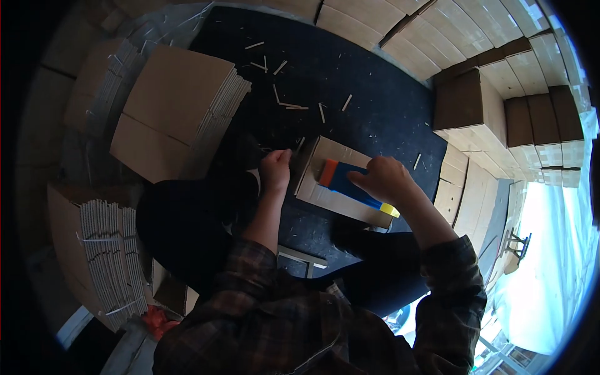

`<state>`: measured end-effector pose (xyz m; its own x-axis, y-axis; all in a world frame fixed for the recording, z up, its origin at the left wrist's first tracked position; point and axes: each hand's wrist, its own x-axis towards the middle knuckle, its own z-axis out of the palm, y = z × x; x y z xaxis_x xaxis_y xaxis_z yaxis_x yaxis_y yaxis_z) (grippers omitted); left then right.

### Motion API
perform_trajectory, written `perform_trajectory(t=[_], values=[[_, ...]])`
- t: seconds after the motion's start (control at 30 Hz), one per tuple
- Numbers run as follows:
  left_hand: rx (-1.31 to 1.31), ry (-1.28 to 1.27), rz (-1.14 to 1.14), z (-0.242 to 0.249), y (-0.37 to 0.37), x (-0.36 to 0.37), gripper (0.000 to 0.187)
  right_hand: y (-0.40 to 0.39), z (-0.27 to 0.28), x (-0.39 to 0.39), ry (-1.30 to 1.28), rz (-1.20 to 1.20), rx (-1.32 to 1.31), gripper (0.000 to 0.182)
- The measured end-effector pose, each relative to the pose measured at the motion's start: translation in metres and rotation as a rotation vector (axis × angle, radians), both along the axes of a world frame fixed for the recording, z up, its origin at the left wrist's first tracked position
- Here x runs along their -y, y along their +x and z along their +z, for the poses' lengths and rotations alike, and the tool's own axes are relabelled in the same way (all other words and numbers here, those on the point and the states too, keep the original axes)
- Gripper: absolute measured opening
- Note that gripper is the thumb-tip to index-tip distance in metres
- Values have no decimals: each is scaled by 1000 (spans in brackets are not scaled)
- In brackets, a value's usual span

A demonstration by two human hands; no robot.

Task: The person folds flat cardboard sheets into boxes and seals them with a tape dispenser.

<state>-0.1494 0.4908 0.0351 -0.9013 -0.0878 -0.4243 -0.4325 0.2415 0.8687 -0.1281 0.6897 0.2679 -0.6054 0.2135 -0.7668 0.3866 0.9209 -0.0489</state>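
A closed cardboard box (340,154) lies on the dark floor between my knees. On its top is a flat, long blue thing (347,182) with an orange end and a yellow tip; I cannot make out its kind. My right hand (386,178) is closed over its upper edge, thumb along the blue face, the other fingers partly hidden. Just left of the box, my left hand (275,170) is held in a fist, apart from the cardboard. Whatever those fingers hold, if anything, is hidden. A thin pale stick (300,145) shows beside this fist.
Several pale sticks (294,107) are scattered over the black floor (369,69). Flattened cardboard stacks (169,94) stand at left, with another strapped bundle (109,250) below. Rows of boxes (469,103) line the back and right. Plastic sheeting (544,250) hangs at far right.
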Motion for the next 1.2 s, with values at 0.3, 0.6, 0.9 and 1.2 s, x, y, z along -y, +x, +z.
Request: perform_trajectory(t=[0.3,0.6,0.9,1.2], values=[[355,425,-59,-9,12,-16,53,1,0,7,66,20,-3,56],[134,444,-176,63,34,-4,65,1,10,7,18,-17,-33,51],[400,386,-326,55,24,-14,74,6,2,-1,3,30,-85,54],[139,129,-357,70,25,-35,59,27,13,-31,-203,-25,-83,53]])
